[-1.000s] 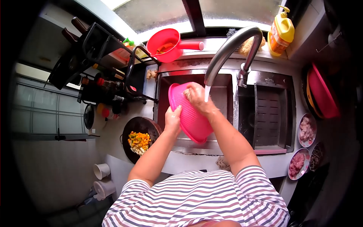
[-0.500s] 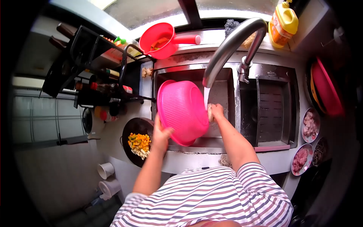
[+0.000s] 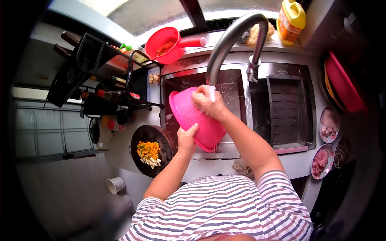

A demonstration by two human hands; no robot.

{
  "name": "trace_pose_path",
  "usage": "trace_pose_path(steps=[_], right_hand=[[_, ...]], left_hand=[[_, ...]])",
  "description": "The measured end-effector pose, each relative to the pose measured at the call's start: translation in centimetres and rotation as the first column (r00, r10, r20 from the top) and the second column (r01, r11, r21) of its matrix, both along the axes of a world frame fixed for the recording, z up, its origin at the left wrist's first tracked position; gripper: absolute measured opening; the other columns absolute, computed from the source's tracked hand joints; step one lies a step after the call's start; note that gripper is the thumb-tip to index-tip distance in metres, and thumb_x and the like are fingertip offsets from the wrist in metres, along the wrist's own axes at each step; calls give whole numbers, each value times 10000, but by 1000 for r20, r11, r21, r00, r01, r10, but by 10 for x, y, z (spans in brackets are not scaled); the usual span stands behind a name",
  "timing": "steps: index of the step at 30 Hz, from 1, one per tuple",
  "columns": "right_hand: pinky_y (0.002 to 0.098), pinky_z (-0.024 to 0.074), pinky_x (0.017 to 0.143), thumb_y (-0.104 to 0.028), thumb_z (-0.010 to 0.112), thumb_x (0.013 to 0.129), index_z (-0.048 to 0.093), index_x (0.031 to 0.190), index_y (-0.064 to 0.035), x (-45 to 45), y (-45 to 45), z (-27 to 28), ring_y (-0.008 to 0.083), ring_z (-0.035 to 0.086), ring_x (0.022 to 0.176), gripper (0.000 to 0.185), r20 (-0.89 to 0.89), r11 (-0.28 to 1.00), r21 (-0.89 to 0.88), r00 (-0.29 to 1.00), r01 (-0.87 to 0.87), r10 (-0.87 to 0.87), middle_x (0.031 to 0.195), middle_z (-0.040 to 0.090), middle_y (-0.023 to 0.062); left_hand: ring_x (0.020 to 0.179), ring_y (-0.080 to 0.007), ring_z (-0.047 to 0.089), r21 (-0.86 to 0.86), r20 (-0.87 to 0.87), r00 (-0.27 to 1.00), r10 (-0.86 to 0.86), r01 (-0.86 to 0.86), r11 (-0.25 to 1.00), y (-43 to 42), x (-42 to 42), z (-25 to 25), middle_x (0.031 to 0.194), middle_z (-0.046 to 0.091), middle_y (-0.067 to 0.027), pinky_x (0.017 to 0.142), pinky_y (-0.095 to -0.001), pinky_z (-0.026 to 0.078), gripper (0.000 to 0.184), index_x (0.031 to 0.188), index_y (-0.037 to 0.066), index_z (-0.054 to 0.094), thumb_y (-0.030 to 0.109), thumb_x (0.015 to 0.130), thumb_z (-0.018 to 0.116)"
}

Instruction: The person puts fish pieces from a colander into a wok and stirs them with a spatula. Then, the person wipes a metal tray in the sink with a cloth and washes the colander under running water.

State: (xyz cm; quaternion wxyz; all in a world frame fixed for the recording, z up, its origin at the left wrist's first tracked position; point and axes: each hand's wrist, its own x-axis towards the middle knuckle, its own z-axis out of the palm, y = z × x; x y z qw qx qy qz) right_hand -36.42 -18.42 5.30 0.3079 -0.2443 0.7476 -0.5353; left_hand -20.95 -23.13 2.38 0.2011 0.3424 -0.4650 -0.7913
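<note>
In the head view, the left hand (image 3: 186, 139) grips the pink basket (image 3: 202, 125) near its rim, thumb lying along the outer wall; its other fingers are mostly hidden, so I cannot tell how far they wrap. The right hand (image 3: 209, 103) has its fingers curled in against the basket's upper side; whether they pinch anything is unclear. The basket is tilted on its side between the two sets of fingers, over the left sink basin (image 3: 234, 90), and water (image 3: 212, 94) from the faucet (image 3: 219, 47) strikes right on the right hand.

For a good rinse, I judge, the left thumb should stay firm on the slick plastic while the right fingers work along the ribbed wall, turning the basket so that each part meets the stream; holding it low should limit the splash.

The basket's inside is out of sight. Left of the left fingers, a dark wok (image 3: 166, 149) holds orange dice and pale pieces. Beyond them, a red dipper (image 3: 167, 59) contains something orange. Well right of the right fingers, an upper bowl (image 3: 328, 139) and a lower bowl (image 3: 331, 157) hold pink, meat-like pieces.
</note>
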Motion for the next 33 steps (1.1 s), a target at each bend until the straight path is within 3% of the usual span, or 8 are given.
trace_pose_path(steps=[1, 4, 5, 9, 18, 24, 30, 33], right_hand=[[351, 475, 650, -226, 521, 805, 579, 897, -63, 0, -13, -17, 273, 606, 703, 196, -300, 994, 93, 954, 51, -20, 714, 585, 177], [392, 470, 685, -285, 496, 803, 574, 892, -70, -18, -43, -63, 344, 599, 759, 246, -379, 988, 154, 925, 19, 41, 765, 602, 193], [437, 454, 736, -327, 466, 809, 571, 892, -73, -28, -45, -70, 373, 583, 831, 287, -83, 986, 168, 996, -16, 30, 821, 606, 197], [371, 472, 650, -335, 500, 785, 614, 822, -43, -41, -62, -98, 291, 623, 724, 316, 9, 986, 163, 999, 30, -32, 757, 632, 141], [402, 463, 703, -312, 555, 725, 652, 758, -54, -56, -82, -46, 332, 601, 755, 278, -258, 944, 111, 909, -310, 329, 752, 631, 151], [373, 474, 611, -237, 619, 736, 574, 708, -102, 14, -34, -39, 254, 567, 643, 146, -826, 991, -83, 564, -103, -11, 702, 537, 73], [346, 473, 618, -216, 650, 721, 580, 739, -101, 62, 41, -65, 261, 565, 639, 136, -781, 960, -276, 594, -56, -190, 726, 555, 75], [394, 459, 631, -241, 602, 772, 570, 766, -57, 71, 65, -95, 316, 571, 687, 187, -483, 943, -129, 811, 306, -329, 774, 578, 134]], left_hand=[[940, -221, 570, 39, 6, 1000, -15, 14, 999, -3, -3, 1, 1060, 575, -128, 849, -331, 446, 335, 1120, -50, 487, 4, 792, 529], [892, -219, 577, 79, 26, 999, -46, 44, 996, -9, -4, 2, 1017, 580, -119, 815, -321, 458, 326, 1106, -56, 486, 7, 789, 528], [901, -221, 575, 79, 19, 998, -53, 51, 996, -10, 0, -1, 1022, 580, -121, 821, -322, 455, 333, 1110, -57, 484, 7, 787, 530], [962, -236, 557, 131, 24, 998, -65, 62, 989, -17, 14, 1, 1060, 574, -132, 866, -342, 434, 365, 1126, -62, 483, 16, 778, 560], [959, -237, 566, 131, -1, 998, -70, 69, 989, -30, 2, -1, 1061, 572, -140, 874, -343, 440, 373, 1125, -61, 480, 5, 764, 542], [931, -269, 579, 298, -58, 995, 83, -62, 953, -49, -10, -15, 1047, 578, -155, 850, -377, 468, 343, 1136, -58, 474, 23, 806, 520], [998, -321, 545, 442, -55, 994, 97, -63, 895, -63, 12, -24, 1119, 543, -190, 898, -439, 431, 355, 1174, -57, 444, 108, 864, 493], [1055, -331, 512, 458, 30, 993, 118, -119, 881, -66, 23, -29, 1151, 526, -191, 933, -468, 395, 374, 1194, -44, 432, 152, 880, 477]])
